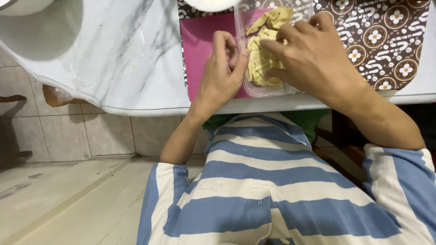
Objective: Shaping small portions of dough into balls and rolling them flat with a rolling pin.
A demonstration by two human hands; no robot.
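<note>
1. A blue and cream striped shirt (268, 190) fills the near view, above a tiled floor (68, 136).
2. The left hand (222, 75) rests at the edge of the white marbled table (113, 54), fingers curled narrow over a pink mat (200, 41).
3. The right hand (313, 56) reaches into a clear plastic container (254, 88), fingers pinching the yellow dough pieces (261, 63) and hiding part of them.
4. Farther off lies a brown flowered cloth (386, 36).

A: where's everything sitting?
B: container (254, 88) on the cutting board (200, 45), upper middle of the frame, on the surface (127, 54). Dough pieces (263, 63) inside it.
A: and the hands?
B: left hand (222, 75) at its left wall, right hand (313, 56) over its right side. Patterned mat (390, 36) upper right.
</note>
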